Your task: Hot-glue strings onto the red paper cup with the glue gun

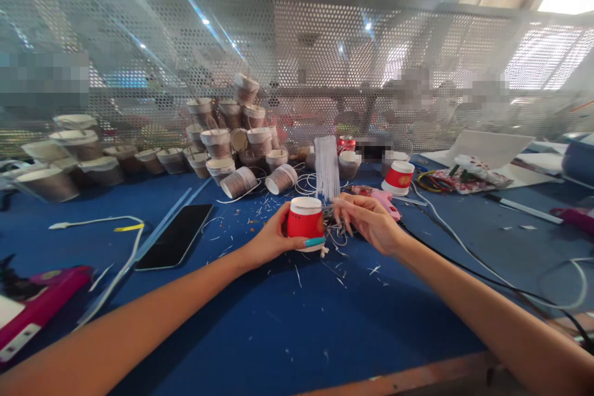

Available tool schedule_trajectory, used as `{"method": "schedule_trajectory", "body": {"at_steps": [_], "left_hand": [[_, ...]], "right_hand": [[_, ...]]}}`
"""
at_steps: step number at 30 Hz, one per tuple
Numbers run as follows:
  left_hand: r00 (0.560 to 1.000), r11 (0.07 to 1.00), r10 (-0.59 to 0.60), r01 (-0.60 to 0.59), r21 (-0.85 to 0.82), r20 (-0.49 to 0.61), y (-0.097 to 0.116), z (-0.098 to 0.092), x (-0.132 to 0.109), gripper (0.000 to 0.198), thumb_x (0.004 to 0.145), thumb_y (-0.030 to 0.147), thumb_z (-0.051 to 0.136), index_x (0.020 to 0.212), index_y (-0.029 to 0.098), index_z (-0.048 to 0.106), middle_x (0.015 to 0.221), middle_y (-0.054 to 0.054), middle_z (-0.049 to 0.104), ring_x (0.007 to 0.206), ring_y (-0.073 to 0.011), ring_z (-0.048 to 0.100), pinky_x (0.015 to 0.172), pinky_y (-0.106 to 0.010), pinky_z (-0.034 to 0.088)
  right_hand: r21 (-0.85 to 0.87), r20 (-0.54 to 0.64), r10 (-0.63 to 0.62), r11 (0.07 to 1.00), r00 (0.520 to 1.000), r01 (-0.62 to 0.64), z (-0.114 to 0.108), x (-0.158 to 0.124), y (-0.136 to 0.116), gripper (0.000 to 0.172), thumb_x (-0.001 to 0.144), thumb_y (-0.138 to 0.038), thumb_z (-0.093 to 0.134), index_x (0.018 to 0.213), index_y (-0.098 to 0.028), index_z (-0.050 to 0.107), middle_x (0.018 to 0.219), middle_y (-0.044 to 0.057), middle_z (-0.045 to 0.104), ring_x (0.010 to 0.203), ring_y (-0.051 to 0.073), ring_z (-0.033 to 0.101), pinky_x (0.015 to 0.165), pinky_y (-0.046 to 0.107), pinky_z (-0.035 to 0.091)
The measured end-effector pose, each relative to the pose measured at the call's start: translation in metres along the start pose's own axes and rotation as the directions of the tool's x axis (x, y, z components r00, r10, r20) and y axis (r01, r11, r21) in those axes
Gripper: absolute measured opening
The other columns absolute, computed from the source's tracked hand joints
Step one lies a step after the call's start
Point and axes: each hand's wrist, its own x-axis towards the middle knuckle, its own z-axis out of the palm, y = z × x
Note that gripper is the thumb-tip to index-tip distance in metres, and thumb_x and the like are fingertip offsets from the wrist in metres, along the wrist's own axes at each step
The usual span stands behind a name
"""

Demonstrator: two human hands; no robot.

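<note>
My left hand [271, 238] is closed around a small red paper cup [304, 226] with a white rim, held upright just above the blue table. The thumb, with a long turquoise nail, lies across the cup's lower front. To the right of the cup is my right hand [369, 219], its thumb and fingers pinched together near the cup's side. Something thin seems to show at the fingertips, too small to name. Behind the hands stands a bundle of thin whitish strips [327, 167]. A pink glue gun [383, 201] lies behind my right hand.
Many small brown pots with white rims [218, 143] are stacked at the back left. Another red cup [399, 178] stands right. A black phone [179, 238] and a magenta tool [51, 291] lie left. Cables [464, 260] cross the right side. White scraps litter the blue table [278, 322].
</note>
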Motion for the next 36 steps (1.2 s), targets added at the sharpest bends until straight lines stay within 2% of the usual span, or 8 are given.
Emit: {"method": "schedule_trajectory", "body": {"at_steps": [3, 8, 17, 29, 36], "left_hand": [[1.0, 1.0, 0.001, -0.001, -0.013, 0.008, -0.001, -0.001, 0.0, 0.067, 0.052, 0.021, 0.08, 0.111, 0.02, 0.047, 0.111, -0.009, 0.062, 0.1, -0.0273, 0.06, 0.09, -0.047, 0.045], [1.0, 1.0, 0.002, -0.002, -0.001, 0.014, -0.004, -0.004, 0.0, 0.072, 0.052, 0.023, 0.08, 0.116, 0.019, 0.046, 0.115, -0.01, 0.061, 0.103, -0.0282, 0.059, 0.091, -0.047, 0.044], [1.0, 1.0, 0.019, -0.019, -0.011, 0.014, -0.004, -0.004, 0.0, 0.069, 0.054, 0.021, 0.079, 0.115, 0.019, 0.047, 0.116, -0.01, 0.061, 0.104, -0.0281, 0.059, 0.092, -0.047, 0.043], [0.999, 1.0, 0.028, -0.029, 0.007, 0.043, -0.002, -0.004, 0.0, 0.07, 0.054, 0.021, 0.079, 0.116, 0.019, 0.048, 0.117, -0.011, 0.061, 0.107, -0.0292, 0.058, 0.093, -0.048, 0.042], [0.998, 1.0, 0.013, -0.015, 0.022, 0.054, -0.002, -0.004, -0.002, 0.07, 0.053, 0.018, 0.08, 0.116, 0.019, 0.048, 0.116, -0.01, 0.062, 0.107, -0.0276, 0.057, 0.094, -0.047, 0.042]], "right_hand": [[0.07, -0.001, -0.001, 0.998, 1.0, 0.001, 0.0, 0.001, 0.002, 0.03, 0.082, -0.036, 0.053, 0.058, -0.018, 0.053, 0.062, -0.001, 0.05, 0.057, 0.009, 0.045, 0.056, 0.025, 0.038], [0.106, -0.023, 0.028, 0.994, 0.999, -0.026, -0.002, 0.004, 0.01, 0.03, 0.077, -0.039, 0.06, 0.058, -0.017, 0.056, 0.059, -0.003, 0.051, 0.053, 0.007, 0.044, 0.054, 0.024, 0.034], [0.077, 0.014, 0.032, 0.996, 0.999, -0.033, -0.003, 0.003, 0.012, 0.031, 0.077, -0.04, 0.062, 0.057, -0.018, 0.057, 0.055, -0.003, 0.051, 0.051, 0.007, 0.043, 0.052, 0.024, 0.031], [0.002, -0.076, 0.071, 0.997, 0.995, -0.071, -0.001, 0.003, 0.01, 0.034, 0.074, -0.046, 0.062, 0.057, -0.017, 0.056, 0.054, -0.004, 0.047, 0.048, 0.006, 0.035, 0.047, 0.024, 0.023], [-0.063, -0.064, 0.05, 0.997, 0.997, -0.054, -0.003, 0.004, 0.011, 0.034, 0.077, -0.046, 0.06, 0.059, -0.017, 0.056, 0.054, -0.004, 0.048, 0.048, 0.006, 0.034, 0.047, 0.024, 0.022]]}}
